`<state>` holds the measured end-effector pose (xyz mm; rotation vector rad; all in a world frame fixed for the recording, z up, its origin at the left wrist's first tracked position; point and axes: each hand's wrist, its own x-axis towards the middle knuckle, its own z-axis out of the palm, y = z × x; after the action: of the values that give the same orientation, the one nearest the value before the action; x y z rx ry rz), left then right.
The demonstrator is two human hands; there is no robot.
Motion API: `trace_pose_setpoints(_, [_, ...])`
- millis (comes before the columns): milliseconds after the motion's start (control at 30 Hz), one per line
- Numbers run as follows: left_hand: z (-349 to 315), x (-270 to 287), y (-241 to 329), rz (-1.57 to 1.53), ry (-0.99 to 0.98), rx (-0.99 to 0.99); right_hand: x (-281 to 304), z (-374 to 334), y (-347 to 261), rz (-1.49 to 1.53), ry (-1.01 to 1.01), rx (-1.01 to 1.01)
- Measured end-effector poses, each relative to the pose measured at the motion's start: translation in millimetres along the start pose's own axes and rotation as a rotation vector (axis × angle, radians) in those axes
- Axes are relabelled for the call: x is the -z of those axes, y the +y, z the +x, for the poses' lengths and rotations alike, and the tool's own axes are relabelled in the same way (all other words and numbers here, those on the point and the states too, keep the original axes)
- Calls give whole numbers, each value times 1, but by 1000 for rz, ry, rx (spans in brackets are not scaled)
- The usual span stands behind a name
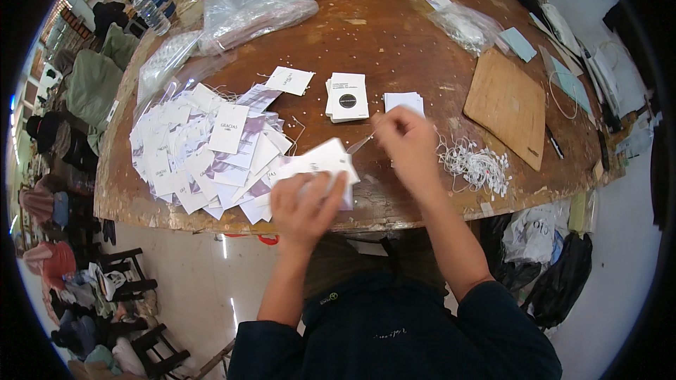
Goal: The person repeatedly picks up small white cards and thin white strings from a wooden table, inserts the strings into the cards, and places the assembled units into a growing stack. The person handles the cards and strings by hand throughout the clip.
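Note:
Near the table's front edge, my left hand (pixel 304 207) is closed on some white card tags (pixel 331 157), slightly blurred; I cannot tell how many. A thin string (pixel 360 144) runs from the cards' upper corner to my right hand (pixel 410 146), whose fingers are pinched on it. To the left spreads a heap of printed white tags (pixel 229 129), several with strings attached. Beyond my hands lies a neat stack of white cards with a black dot (pixel 348 98). Another white stack (pixel 404 100) is partly covered by my right hand. White string loops (pixel 477 167) lie tangled to its right.
A worn brown wooden table (pixel 394 35) fills the middle. Clear plastic bags (pixel 257 3) lie at the far left near a water bottle (pixel 151 14). On the right are a wooden board (pixel 505 109), a pen (pixel 555 142) and a small plastic bag (pixel 466 26).

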<state>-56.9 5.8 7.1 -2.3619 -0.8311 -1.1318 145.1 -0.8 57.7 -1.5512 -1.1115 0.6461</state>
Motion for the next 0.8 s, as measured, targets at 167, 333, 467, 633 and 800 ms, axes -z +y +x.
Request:
trace_pose_setpoints(167, [16, 13, -102, 279, -15, 309, 12, 57, 19, -231, 19, 346])
trace_pose_setpoints(333, [18, 19, -132, 222, -192, 460, 4, 80, 31, -663, -322, 450])
trace_pose_setpoints(467, [15, 22, -99, -26, -168, 503, 2, 92, 39, -705, -475, 343])
trace_pose_setpoints(633, [15, 20, -60, -252, -152, 549, 8, 89, 34, -623, -334, 489])
trace_pose_setpoints(800, [20, 2, -18, -1799, -38, 1103, 7, 27, 2, -460, -425, 681])
